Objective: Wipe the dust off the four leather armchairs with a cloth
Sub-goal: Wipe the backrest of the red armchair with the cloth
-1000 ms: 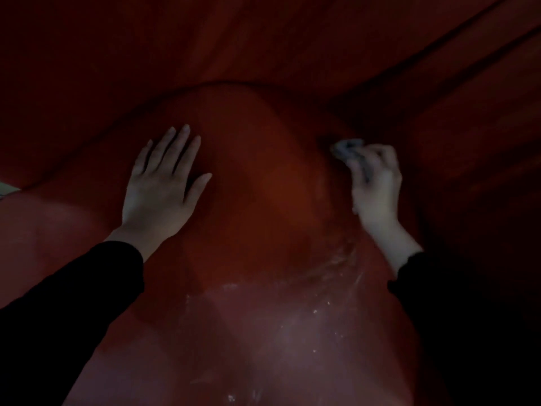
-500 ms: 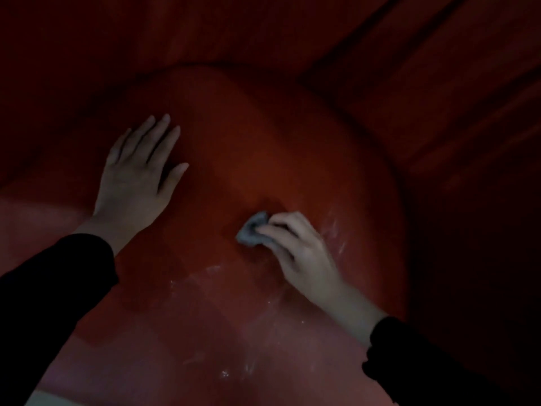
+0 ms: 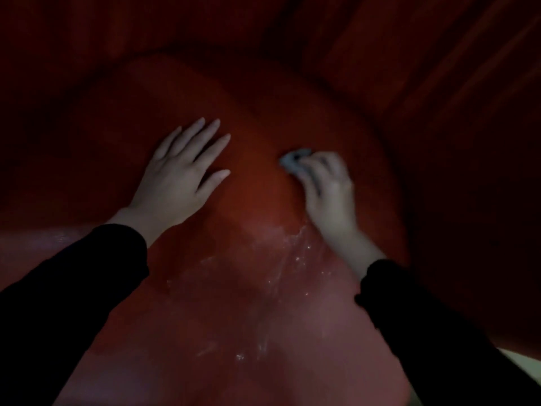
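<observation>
You have one view only: the wide-angle camera on your head. It faces forward and steeply down, close over the rounded top of a red leather armchair (image 3: 257,106), which fills most of the frame. Your left hand (image 3: 178,177) and right hand (image 3: 329,189) sit mid-frame, with your arms entering from the bottom corners. The edges fall into darkness.

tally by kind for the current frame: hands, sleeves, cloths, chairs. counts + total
Bare hands: 2, left hand flat on the leather, right hand gripping the cloth
Black sleeves: 2, left sleeve, right sleeve
Small grey-blue cloth: 1
Red leather armchair: 1 discernible; the surroundings are too dark to tell
Total: 6
</observation>
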### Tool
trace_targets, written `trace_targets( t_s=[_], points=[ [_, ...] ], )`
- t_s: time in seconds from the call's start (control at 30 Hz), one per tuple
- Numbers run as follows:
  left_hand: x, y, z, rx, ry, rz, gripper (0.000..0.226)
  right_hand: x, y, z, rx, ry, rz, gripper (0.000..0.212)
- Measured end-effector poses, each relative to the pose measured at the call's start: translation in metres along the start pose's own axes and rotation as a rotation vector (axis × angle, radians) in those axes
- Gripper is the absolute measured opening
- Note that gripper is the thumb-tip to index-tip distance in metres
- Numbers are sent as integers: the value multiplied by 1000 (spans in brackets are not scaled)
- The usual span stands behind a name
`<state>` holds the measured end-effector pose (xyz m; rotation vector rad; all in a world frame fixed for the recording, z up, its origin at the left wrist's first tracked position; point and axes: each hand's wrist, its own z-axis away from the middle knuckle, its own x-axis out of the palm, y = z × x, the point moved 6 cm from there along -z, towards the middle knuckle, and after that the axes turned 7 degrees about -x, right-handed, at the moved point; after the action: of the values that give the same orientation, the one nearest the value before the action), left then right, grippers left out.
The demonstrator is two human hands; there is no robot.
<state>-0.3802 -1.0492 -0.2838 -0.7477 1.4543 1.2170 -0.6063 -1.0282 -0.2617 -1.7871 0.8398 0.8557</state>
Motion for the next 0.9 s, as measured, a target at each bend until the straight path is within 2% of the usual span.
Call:
trace_targets(
  t_s=[0.13, 0.2, 0.37, 0.43, 0.5, 0.63, 0.77, 0.83, 0.9],
  points=[
    [3, 1, 0, 3, 21, -46, 62, 3, -58, 59, -119, -165, -146, 15],
    [3, 1, 0, 2, 25, -51, 61, -5, -56, 61, -145, -192, -192, 17],
    [4, 4, 0, -8, 32, -60, 61, -51, 52, 27, 188, 66, 95, 19],
    [4, 4, 0, -12, 33, -63, 61, -60, 90, 26, 362, 84, 152, 23],
    [5, 3, 1, -16, 28, -75, 61, -55, 101, 31, 455, 96, 168, 25],
    [7, 3, 0, -22, 17, -89, 62, -32, 36, 49, 264, 128, 131, 20],
    [7, 2, 0, -19, 9, -99, 64, -14, -40, 89, 119, -1, -28, 17],
    [6, 2, 0, -9, 12, -92, 65, -17, -47, 91, 95, -44, -100, 17],
    [6, 2, 0, -3, 11, -90, 65, -32, -26, 81, 153, 10, -96, 17]
  ],
)
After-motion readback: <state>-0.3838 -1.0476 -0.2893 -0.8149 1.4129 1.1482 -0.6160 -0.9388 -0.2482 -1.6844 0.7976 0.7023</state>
